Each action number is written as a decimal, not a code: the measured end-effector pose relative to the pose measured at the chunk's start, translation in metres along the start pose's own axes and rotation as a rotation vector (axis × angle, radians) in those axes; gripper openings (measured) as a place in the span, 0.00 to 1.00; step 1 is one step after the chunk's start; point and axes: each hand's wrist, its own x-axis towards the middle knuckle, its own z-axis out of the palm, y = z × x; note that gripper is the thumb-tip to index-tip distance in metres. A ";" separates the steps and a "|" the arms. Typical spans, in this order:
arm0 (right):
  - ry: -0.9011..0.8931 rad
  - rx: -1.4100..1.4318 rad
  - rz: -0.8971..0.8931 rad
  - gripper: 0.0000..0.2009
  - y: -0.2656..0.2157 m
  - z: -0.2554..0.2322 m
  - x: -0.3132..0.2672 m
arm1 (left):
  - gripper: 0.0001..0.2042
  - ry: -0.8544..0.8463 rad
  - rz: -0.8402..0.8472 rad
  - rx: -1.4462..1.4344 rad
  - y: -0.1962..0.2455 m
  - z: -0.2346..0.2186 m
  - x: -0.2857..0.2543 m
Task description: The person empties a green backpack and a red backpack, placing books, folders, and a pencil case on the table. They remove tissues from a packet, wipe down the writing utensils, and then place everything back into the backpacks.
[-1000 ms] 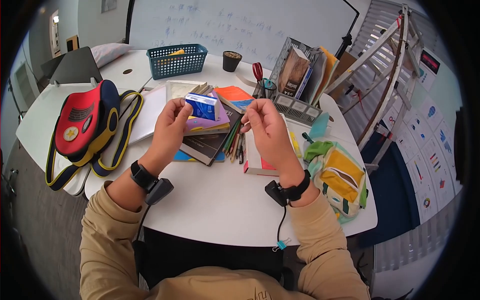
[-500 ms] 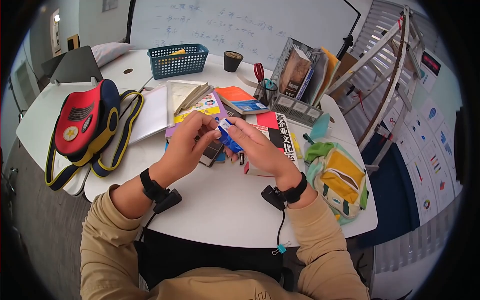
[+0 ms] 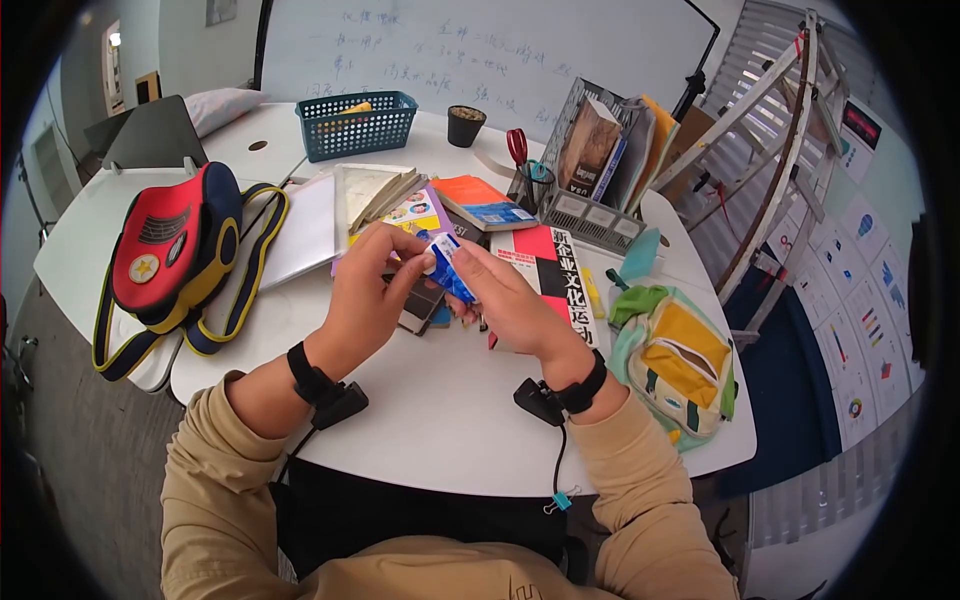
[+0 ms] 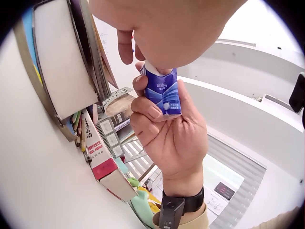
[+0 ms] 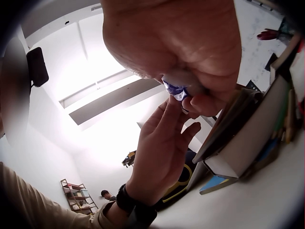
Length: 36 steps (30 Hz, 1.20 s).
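My right hand (image 3: 515, 300) grips the small blue-and-white packet (image 3: 452, 270), its fingers curled round the sides and the thumb lying along the near face. My left hand (image 3: 372, 280) pinches the upper end between thumb and forefinger; its other fingers are bent, though how tightly I cannot tell. Packet position: tilted, held above the white table (image 3: 400, 430), in front of the open-topped spread of books. Left wrist view: printed face of the packet visible, lying across the right fingers, with a white edge at its lower end. Nearby, the book with the red, white and black cover (image 3: 565, 285) lies to the right of my right hand, and the orange-and-blue book (image 3: 485, 203) lies beyond both hands. White papers (image 3: 300, 230) lie to the left, beside a stack of pale-paged books (image 3: 375, 190). Further left: red-and-navy bag (image 3: 165, 245), strap looped on its right side. Right edge: green-and-yellow bag (image 3: 685, 360). Far side: teal basket (image 3: 357, 128) holding something yellow, dark pot (image 3: 465, 126), and grey file rack (image 3: 595, 215) with upright books and folders.
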 end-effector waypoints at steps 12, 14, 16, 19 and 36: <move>0.026 -0.012 0.023 0.28 0.006 0.000 0.002 | 0.05 0.044 0.129 0.097 -0.010 0.003 -0.003; 0.055 0.012 0.044 0.29 0.002 0.001 0.001 | 0.05 0.053 0.138 0.133 -0.008 0.003 0.000; 0.094 0.069 0.072 0.30 0.000 0.005 0.001 | 0.05 0.072 0.134 0.159 -0.003 0.001 0.004; 0.076 0.030 0.059 0.30 -0.001 0.002 0.000 | 0.06 0.115 0.030 0.122 -0.002 0.002 0.003; 0.302 0.070 -0.073 0.24 -0.019 -0.043 0.003 | 0.23 -0.073 -0.265 -0.088 -0.013 0.047 -0.003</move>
